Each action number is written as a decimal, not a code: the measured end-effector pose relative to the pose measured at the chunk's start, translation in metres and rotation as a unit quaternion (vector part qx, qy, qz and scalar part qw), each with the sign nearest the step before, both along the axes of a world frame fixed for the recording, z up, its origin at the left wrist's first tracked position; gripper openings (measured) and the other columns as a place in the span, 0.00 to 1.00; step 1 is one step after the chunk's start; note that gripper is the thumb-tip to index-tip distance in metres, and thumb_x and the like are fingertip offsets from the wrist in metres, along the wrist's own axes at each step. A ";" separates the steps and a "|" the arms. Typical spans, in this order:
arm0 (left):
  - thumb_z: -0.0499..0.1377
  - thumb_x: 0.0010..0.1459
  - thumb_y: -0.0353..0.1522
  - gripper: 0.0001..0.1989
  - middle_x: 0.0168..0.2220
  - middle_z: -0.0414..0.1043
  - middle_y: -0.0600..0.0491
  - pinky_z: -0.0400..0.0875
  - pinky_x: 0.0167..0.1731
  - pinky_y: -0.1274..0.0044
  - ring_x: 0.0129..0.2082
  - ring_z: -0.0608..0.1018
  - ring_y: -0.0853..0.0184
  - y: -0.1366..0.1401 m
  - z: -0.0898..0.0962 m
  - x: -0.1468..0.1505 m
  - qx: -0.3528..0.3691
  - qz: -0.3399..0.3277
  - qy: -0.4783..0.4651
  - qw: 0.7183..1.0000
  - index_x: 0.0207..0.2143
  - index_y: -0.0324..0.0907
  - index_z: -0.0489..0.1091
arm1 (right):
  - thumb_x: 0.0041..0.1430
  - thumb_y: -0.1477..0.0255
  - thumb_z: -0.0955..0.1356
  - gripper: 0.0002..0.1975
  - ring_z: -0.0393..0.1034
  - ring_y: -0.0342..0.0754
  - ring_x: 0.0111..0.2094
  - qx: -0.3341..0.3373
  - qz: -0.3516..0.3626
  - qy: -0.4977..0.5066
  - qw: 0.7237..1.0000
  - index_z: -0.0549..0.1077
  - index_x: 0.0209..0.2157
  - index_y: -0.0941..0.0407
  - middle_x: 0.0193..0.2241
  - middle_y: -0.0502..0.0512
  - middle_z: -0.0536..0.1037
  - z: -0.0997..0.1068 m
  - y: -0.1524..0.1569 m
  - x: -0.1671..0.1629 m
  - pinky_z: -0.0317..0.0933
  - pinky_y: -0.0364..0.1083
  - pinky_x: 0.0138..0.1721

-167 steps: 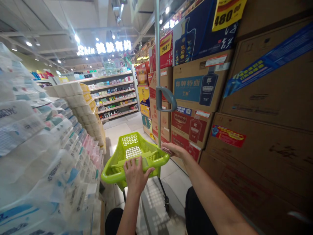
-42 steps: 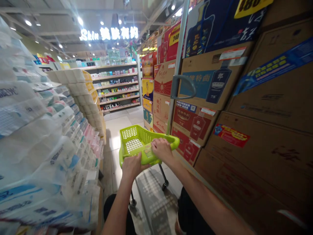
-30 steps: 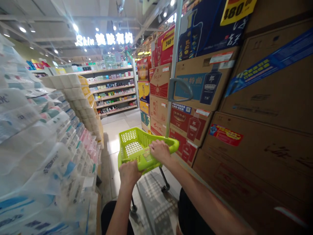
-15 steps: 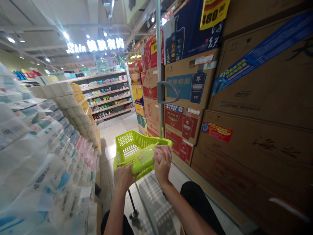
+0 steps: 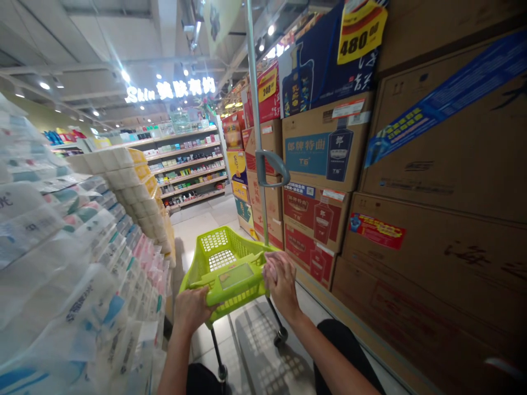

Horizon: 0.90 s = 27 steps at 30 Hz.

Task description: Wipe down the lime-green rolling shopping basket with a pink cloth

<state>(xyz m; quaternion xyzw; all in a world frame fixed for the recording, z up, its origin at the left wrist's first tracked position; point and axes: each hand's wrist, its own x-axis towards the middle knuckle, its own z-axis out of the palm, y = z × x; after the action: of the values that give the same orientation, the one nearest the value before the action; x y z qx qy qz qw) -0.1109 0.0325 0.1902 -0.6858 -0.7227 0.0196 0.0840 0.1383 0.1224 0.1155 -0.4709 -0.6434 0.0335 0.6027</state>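
Observation:
A lime-green plastic shopping cart [image 5: 242, 292] stands in the aisle just ahead of me. My left hand [image 5: 193, 310] is closed around the left end of its handle. At the handle's right end, my right hand [image 5: 282, 277] presses a pink cloth [image 5: 272, 262] against the green plastic, its fingers bent over the cloth. Most of the cloth is hidden under those fingers. A clear-covered panel [image 5: 236, 276] lies between my hands. The cart's mesh basket [image 5: 214, 238] shows no goods in the part I can see.
Plastic-wrapped tissue packs [image 5: 82, 274] are piled close on the left. Stacked liquor cartons [image 5: 317, 156] line the right side. A metal pole with a grey loop handle [image 5: 274, 167] rises beyond the cart. Shelves of small goods [image 5: 189, 164] stand at the aisle's far end.
The cart has swung slightly and come nearer, showing more of its legs and wheels. My left hand has shifted left with the handle; my right hand and the cloth moved slightly right and down.

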 end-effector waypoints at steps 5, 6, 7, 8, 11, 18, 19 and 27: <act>0.53 0.58 0.51 0.21 0.39 0.80 0.47 0.68 0.39 0.70 0.41 0.80 0.55 -0.006 0.001 -0.003 0.003 -0.002 0.005 1.000 0.39 0.45 0.74 | 0.63 0.64 0.60 0.16 0.71 0.53 0.46 -0.170 0.006 0.085 0.982 0.73 0.45 0.56 0.45 0.61 0.75 0.001 0.041 0.023 0.64 0.53 0.50; 0.53 0.58 0.50 0.21 0.39 0.80 0.47 0.68 0.39 0.70 0.41 0.80 0.55 -0.007 0.001 -0.003 0.004 0.000 0.006 1.000 0.39 0.45 0.74 | 0.62 0.64 0.61 0.16 0.71 0.53 0.44 -0.201 0.015 0.081 0.976 0.74 0.44 0.56 0.43 0.60 0.76 0.004 0.051 0.028 0.65 0.51 0.48; 0.54 0.58 0.50 0.21 0.39 0.80 0.46 0.68 0.39 0.71 0.40 0.80 0.55 -0.008 0.001 -0.002 0.004 0.000 0.005 1.000 0.38 0.45 0.74 | 0.61 0.64 0.62 0.16 0.72 0.52 0.42 -0.218 0.024 0.069 0.973 0.74 0.44 0.56 0.42 0.60 0.76 0.008 0.059 0.032 0.65 0.50 0.47; 0.54 0.58 0.50 0.20 0.38 0.80 0.46 0.68 0.39 0.71 0.40 0.80 0.56 -0.009 0.001 -0.002 0.003 0.002 0.003 1.000 0.38 0.45 0.74 | 0.60 0.65 0.62 0.16 0.72 0.52 0.41 -0.221 0.031 0.051 0.973 0.74 0.44 0.56 0.41 0.59 0.77 0.014 0.066 0.034 0.65 0.50 0.46; 0.55 0.57 0.49 0.19 0.38 0.80 0.47 0.67 0.40 0.71 0.40 0.80 0.56 -0.012 0.001 -0.001 -0.003 0.004 -0.004 1.000 0.38 0.45 0.74 | 0.61 0.65 0.62 0.15 0.72 0.52 0.40 -0.174 0.042 0.014 0.984 0.74 0.43 0.56 0.40 0.60 0.76 0.040 0.079 0.026 0.65 0.49 0.46; 0.56 0.56 0.49 0.19 0.38 0.80 0.47 0.67 0.39 0.70 0.40 0.80 0.56 -0.016 -0.003 0.005 -0.003 0.014 -0.016 1.000 0.37 0.45 0.73 | 0.53 0.64 0.70 0.20 0.73 0.52 0.40 -0.171 -0.004 0.015 0.985 0.68 0.47 0.55 0.44 0.60 0.77 0.068 0.109 0.002 0.66 0.47 0.41; 0.56 0.56 0.49 0.19 0.37 0.80 0.47 0.67 0.39 0.70 0.40 0.80 0.56 -0.016 -0.004 0.005 0.000 0.012 -0.017 1.000 0.37 0.45 0.73 | 0.51 0.67 0.72 0.19 0.74 0.51 0.37 -0.219 0.002 -0.014 0.976 0.69 0.45 0.54 0.40 0.58 0.78 0.064 0.110 0.003 0.66 0.46 0.38; 0.54 0.57 0.50 0.20 0.36 0.80 0.48 0.67 0.38 0.70 0.38 0.80 0.55 -0.017 -0.009 0.001 0.021 -0.015 -0.010 1.000 0.36 0.45 0.73 | 0.52 0.71 0.68 0.12 0.72 0.43 0.25 -0.250 0.030 0.033 0.967 0.70 0.41 0.55 0.30 0.53 0.79 0.090 0.107 0.004 0.62 0.39 0.25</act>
<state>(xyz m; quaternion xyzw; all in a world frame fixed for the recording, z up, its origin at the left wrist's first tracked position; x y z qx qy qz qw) -0.1103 0.0157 0.1810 -0.6948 -0.7134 -0.0042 0.0916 0.1424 0.2290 0.2051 -0.5854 -0.6081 0.2270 0.4858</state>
